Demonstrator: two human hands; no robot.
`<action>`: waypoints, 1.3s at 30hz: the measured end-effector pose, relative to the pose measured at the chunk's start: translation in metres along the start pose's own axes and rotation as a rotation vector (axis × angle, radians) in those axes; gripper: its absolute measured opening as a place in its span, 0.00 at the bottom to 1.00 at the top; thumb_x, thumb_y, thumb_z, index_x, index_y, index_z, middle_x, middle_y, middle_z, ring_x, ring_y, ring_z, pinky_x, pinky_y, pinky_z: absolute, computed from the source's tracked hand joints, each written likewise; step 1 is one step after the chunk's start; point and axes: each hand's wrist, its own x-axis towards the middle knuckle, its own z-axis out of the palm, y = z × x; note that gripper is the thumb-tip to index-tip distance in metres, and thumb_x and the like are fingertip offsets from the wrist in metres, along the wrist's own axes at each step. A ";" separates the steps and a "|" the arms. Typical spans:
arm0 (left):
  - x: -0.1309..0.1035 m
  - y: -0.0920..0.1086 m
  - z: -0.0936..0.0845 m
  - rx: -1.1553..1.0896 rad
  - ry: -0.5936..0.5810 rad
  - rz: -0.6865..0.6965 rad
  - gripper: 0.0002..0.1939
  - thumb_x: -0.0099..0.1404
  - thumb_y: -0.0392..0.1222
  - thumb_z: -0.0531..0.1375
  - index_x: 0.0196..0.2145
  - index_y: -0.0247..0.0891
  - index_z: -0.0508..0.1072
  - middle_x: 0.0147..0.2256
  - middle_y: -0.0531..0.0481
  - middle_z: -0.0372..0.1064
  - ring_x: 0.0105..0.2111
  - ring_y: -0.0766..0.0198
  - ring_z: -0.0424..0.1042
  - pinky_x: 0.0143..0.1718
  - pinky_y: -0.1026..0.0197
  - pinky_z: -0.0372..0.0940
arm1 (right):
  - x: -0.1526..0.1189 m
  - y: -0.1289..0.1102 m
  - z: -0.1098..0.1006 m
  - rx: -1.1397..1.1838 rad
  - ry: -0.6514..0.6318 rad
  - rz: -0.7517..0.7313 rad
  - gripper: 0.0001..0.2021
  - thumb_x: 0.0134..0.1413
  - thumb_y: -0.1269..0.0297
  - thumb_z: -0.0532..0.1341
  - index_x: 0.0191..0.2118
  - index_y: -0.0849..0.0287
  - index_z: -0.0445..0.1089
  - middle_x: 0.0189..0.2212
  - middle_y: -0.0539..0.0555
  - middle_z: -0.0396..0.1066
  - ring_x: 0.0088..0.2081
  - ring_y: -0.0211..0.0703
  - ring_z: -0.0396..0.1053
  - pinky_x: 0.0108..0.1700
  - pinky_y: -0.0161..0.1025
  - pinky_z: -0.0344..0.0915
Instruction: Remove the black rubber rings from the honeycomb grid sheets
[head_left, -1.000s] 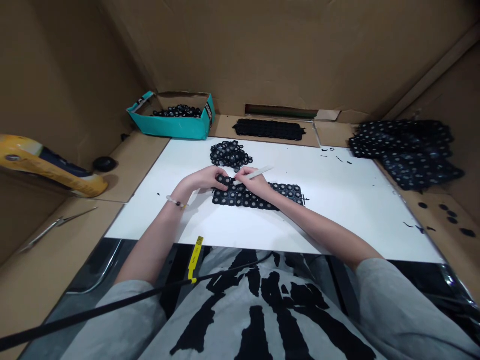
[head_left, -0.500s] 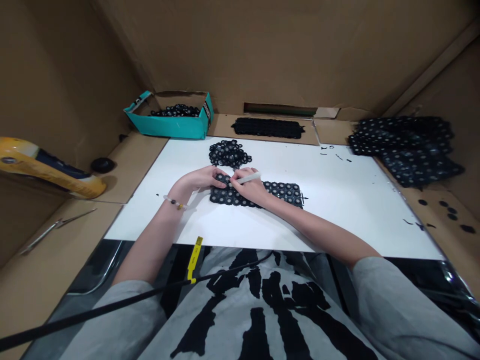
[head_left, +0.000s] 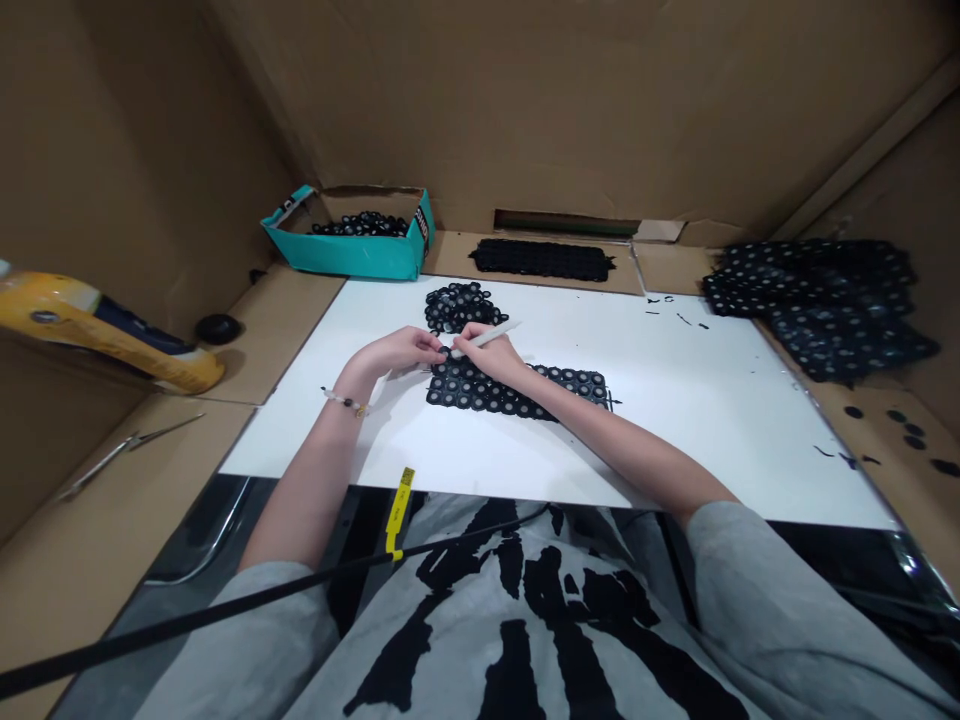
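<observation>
Right hand (head_left: 499, 358): shifting leftward, gripping white pen-like tool (head_left: 495, 332)
Left hand (head_left: 405, 350): pinching black ring (head_left: 444, 353)
Teal box (head_left: 352, 258): showing partial "SHI" lettering

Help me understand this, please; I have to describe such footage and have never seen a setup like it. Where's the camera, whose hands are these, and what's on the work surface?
There is no robot here: these are a person's own bare hands, seen from a camera worn on the head, looking forward and down. The right hand holds a white pen-like tool. The left hand is near the far left corner of a black sheet of discs; whether it grips anything is too small to tell. The sheet lies on a white board, with a pile of black rings beyond it. Farther back, a teal box holds similar pieces.
</observation>
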 end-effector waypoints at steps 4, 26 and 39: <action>0.001 0.000 0.000 0.004 -0.015 0.032 0.18 0.50 0.52 0.69 0.32 0.37 0.74 0.18 0.55 0.61 0.15 0.71 0.54 0.15 0.64 0.46 | -0.001 0.001 0.006 0.068 0.044 0.011 0.11 0.58 0.58 0.56 0.26 0.54 0.65 0.31 0.48 0.76 0.38 0.43 0.71 0.45 0.40 0.63; 0.004 -0.003 0.001 -0.231 -0.108 -0.049 0.19 0.42 0.48 0.74 0.29 0.35 0.75 0.23 0.52 0.67 0.24 0.67 0.64 0.25 0.64 0.57 | -0.014 -0.002 0.014 -0.071 0.085 -0.037 0.10 0.59 0.57 0.55 0.27 0.53 0.61 0.28 0.48 0.70 0.39 0.44 0.69 0.47 0.41 0.60; -0.008 0.006 0.000 0.184 -0.069 -0.007 0.19 0.47 0.53 0.69 0.20 0.39 0.66 0.15 0.56 0.56 0.16 0.69 0.52 0.18 0.63 0.47 | -0.014 0.002 0.007 0.171 0.049 0.011 0.11 0.54 0.58 0.58 0.23 0.54 0.63 0.26 0.47 0.71 0.34 0.41 0.68 0.40 0.37 0.62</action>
